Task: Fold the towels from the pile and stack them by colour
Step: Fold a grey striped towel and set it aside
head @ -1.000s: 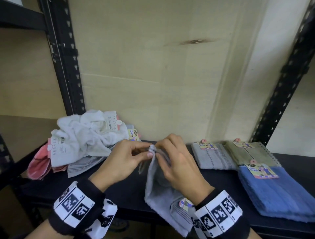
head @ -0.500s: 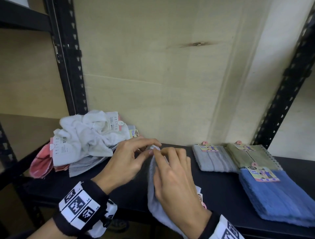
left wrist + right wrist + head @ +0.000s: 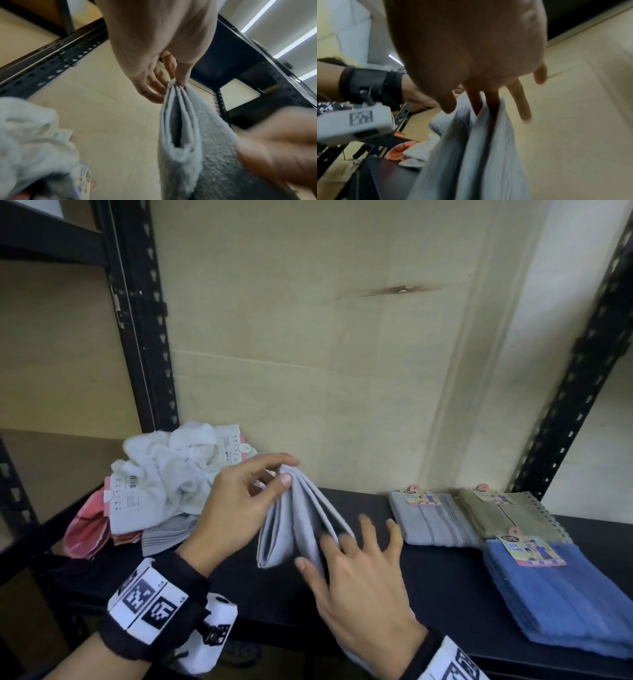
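While I work at this black shelf (image 3: 442, 583), let me run from the big things down: the unsorted pile (image 3: 161, 477) sits at the back left against the wall, a white towel crumpled on top, pink and striped grey pieces poking out below. Over on the right lie the finished ones, the blue folded towel (image 3: 565, 601) nearest me, with the olive folded towel (image 3: 507, 513) behind it and the grey folded towel (image 3: 431, 522) just beside that one, each with a card label on it.

Between pile and stacks, lifted off the shelf, is the grey towel (image 3: 301, 522) I'm folding, gathered into several layers that fan out below one pinched corner. My left hand (image 3: 236, 508) has that corner: thumb and fingers are clamped on the bunched edges, as the left wrist view shows. My right hand (image 3: 356, 587) is spread, fingers straight and apart, a couple of them slid between the layers lower down, gripping nothing.

So I judge the step as mid-fold on a grey one. Next I'd want the right fingers to run down, square the loose edges, then close on the lower end so both hands can lay it flat, halve it, and land it on the grey one to the right, not the olive beside it
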